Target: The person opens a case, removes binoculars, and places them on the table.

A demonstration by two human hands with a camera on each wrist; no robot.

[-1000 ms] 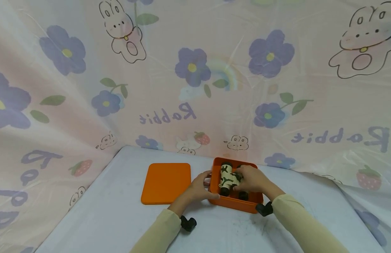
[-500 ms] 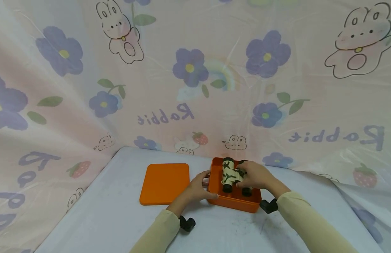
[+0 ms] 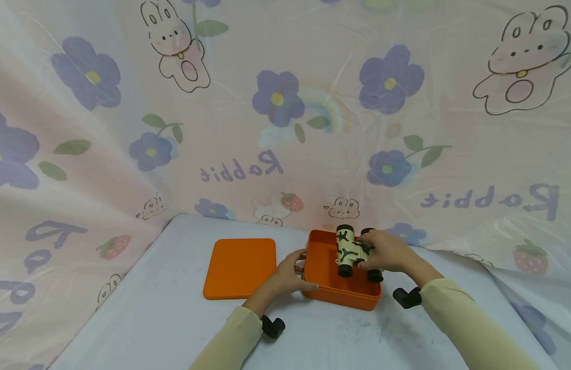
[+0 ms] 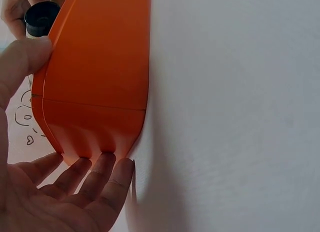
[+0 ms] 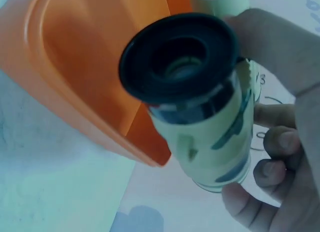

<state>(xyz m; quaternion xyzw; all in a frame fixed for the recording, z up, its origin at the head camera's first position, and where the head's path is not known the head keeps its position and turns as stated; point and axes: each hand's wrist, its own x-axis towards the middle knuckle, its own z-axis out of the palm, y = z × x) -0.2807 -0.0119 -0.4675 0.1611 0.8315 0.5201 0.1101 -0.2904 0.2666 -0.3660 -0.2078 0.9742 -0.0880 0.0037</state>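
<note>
My right hand grips a pair of camouflage-pattern binoculars, cream with dark green patches and black ends. They are raised over the right part of an orange box. In the right wrist view, one black eyepiece faces the camera and the fingers lie along the barrel's side. My left hand holds the box at its left end. In the left wrist view, the thumb is at the rim of the box while the fingertips touch its end wall.
A flat orange lid lies on the white table left of the box. Behind the table hangs a curtain printed with rabbits and flowers. Dark smudges mark the tabletop in front of the box.
My right hand has lifted the binoculars up from inside the box and carried them to the right. The left hand has stayed at the box's left end.
</note>
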